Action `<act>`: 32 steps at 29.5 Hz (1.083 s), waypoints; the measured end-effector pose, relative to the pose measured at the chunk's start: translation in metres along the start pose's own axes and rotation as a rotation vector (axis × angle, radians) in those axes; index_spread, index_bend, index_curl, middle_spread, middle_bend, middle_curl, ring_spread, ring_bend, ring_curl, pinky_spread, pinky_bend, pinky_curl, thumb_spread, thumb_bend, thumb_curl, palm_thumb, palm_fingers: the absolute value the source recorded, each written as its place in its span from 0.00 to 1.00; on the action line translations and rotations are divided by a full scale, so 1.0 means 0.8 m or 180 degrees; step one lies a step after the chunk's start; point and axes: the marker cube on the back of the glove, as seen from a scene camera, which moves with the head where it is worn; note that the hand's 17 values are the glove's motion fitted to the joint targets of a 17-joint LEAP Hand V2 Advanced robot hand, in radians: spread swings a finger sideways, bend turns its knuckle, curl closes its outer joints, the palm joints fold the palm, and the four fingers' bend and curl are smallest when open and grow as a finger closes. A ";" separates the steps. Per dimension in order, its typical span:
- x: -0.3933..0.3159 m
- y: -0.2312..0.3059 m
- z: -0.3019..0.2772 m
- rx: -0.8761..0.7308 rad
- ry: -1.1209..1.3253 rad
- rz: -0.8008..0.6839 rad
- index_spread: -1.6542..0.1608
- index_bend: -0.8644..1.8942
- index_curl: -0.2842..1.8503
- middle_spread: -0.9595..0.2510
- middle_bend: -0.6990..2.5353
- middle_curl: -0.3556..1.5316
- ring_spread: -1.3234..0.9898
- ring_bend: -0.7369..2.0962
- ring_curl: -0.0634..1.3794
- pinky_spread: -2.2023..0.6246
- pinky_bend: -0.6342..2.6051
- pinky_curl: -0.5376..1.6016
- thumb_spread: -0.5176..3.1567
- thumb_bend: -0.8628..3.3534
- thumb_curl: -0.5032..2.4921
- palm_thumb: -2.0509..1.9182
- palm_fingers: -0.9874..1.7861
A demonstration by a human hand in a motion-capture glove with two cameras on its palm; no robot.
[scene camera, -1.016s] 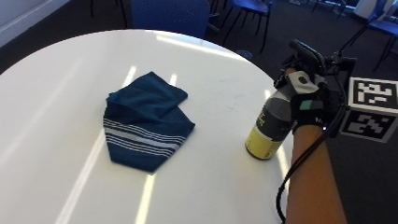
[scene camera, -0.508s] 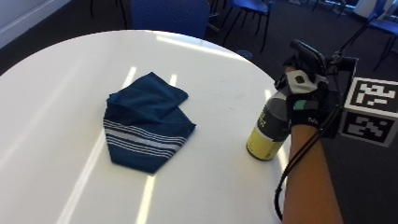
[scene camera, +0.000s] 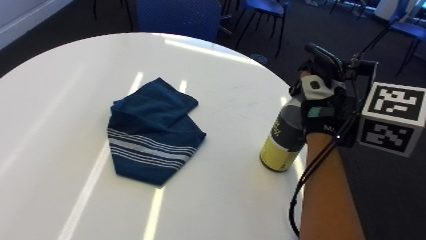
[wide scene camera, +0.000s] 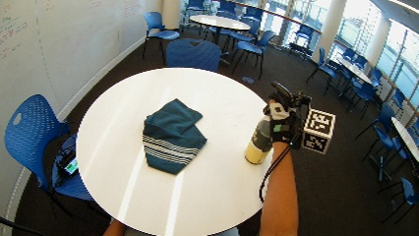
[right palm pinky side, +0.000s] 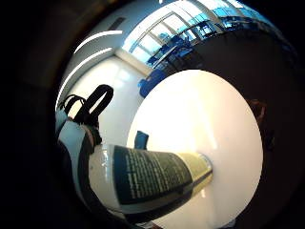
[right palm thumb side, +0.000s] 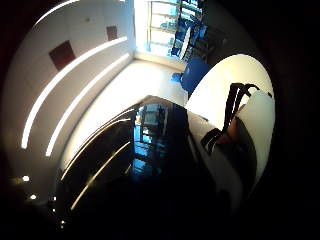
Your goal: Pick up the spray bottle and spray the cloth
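I see my right hand wrapped round spray bottle | bottle upright on table | folded cloth well apart.

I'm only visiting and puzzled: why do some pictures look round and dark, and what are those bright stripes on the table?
Outside view: the stripes on the white table are glare, running past the blue cloth. Little finger side palm view: a wide lens bends the scene into a circle, and the spray bottle looms large. Thumb side palm view: mostly dark, the bottle's glossy surface mirroring windows.
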 end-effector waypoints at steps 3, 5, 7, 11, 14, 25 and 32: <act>0.004 0.001 -0.001 0.0020 0.0007 0.0011 0.77 0.51 0.40 0.61 0.41 0.47 0.47 0.46 0.37 0.67 0.31 0.42 0.24 0.20 0.42 0.73 0.86; 0.007 0.000 -0.002 0.0029 0.0016 0.0029 0.77 0.51 0.40 0.61 0.41 0.47 0.47 0.46 0.37 0.67 0.31 0.42 0.24 0.20 0.42 0.73 0.86; 0.009 0.001 0.000 0.0024 0.0018 0.0054 0.77 0.51 0.40 0.61 0.41 0.47 0.47 0.46 0.37 0.68 0.31 0.43 0.24 0.20 0.42 0.74 0.86; 0.007 0.005 0.008 -0.0031 0.0068 0.0046 0.77 0.51 0.41 0.61 0.41 0.47 0.47 0.46 0.37 0.68 0.31 0.43 0.24 0.20 0.43 0.74 0.86; 0.002 0.007 0.015 -0.0073 0.0199 -0.0043 0.78 0.51 0.41 0.62 0.41 0.47 0.47 0.46 0.36 0.68 0.31 0.43 0.23 0.20 0.43 0.74 0.86; -0.081 -0.005 0.039 -0.0210 0.1228 -0.0881 0.78 0.51 0.41 0.62 0.41 0.47 0.47 0.47 0.36 0.68 0.31 0.43 0.23 0.20 0.44 0.74 0.86; -0.107 -0.002 0.073 -0.0295 0.1767 -0.1212 0.78 0.51 0.41 0.62 0.41 0.47 0.47 0.47 0.36 0.68 0.31 0.43 0.23 0.20 0.44 0.74 0.86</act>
